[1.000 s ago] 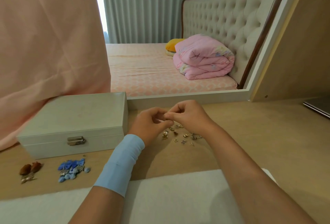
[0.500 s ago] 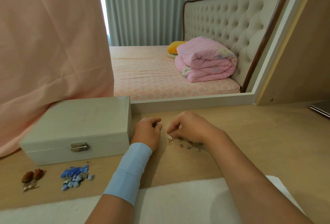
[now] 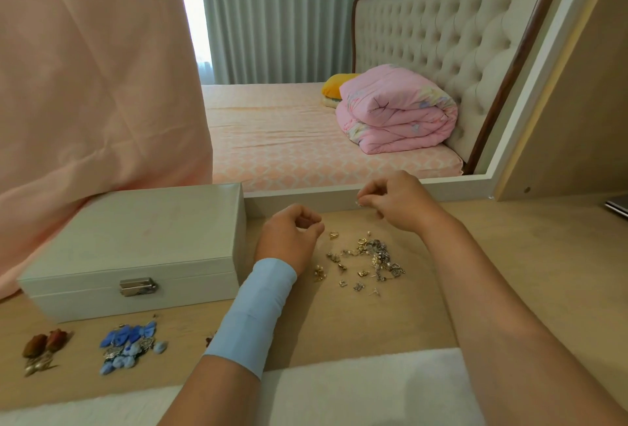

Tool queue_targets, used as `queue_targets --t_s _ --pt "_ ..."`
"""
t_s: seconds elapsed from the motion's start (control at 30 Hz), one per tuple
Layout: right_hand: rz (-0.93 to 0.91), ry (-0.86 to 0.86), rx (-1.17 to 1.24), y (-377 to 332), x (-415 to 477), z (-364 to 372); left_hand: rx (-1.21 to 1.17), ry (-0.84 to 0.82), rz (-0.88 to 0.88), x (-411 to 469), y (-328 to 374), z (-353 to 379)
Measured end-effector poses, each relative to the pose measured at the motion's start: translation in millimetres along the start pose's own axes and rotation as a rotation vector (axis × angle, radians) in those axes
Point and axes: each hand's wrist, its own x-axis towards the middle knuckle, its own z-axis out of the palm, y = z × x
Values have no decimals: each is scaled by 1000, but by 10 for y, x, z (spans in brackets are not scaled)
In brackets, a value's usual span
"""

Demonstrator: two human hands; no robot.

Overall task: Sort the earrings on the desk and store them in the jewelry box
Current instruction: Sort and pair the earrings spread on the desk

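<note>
Shows a tangled heap of gold and silver earrings on the bench, right of the closed jewelry box, pieces lying every way, so no single long axis or heading. Beyond its far edge, right hand pinching one tiny earring, direction too small to read, probably lifted clear for matching; left hand loosely curled beside the heap, contents unclear. Before the box, blue earrings and red-brown earrings in separate groups, seemingly sorted.
</note>
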Motion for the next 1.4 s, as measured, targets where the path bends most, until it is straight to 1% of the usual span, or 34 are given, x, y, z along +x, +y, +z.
queue_targets --t_s 0.17,0.3,0.4,0.5,0.6,0.73,0.9,1.0,1.1,1.17,1.27,1.4 --pt "48 -9 -34 215 25 117 78 -20 -34 310 41 115" --pt "44 -1 -118 243 53 255 286 -56 -52 478 16 207" --pt "34 -52 -180 245 101 351 427 -61 -6 525 -47 261" --pt "35 -59 -177 263 122 378 489 -93 69 557 -98 285" --pt "58 -83 -160 295 131 346 523 -163 111 576 -127 251" --pt "99 -111 -184 324 154 342 555 -123 116 589 -110 258" --pt "98 -60 -173 298 158 448 531 -105 146 579 -8 395" --pt "88 -38 -171 294 175 513 492 -123 144 585 2 419" --pt "79 -65 -110 313 177 462 443 -160 121 601 -5 332" --pt "63 -66 -65 329 160 357 454 -163 118 602 -18 231" --pt "69 -159 -26 315 106 170 483 -235 104 603 -26 114" --pt "105 -320 -133 262 68 74 545 -337 99 553 23 138"
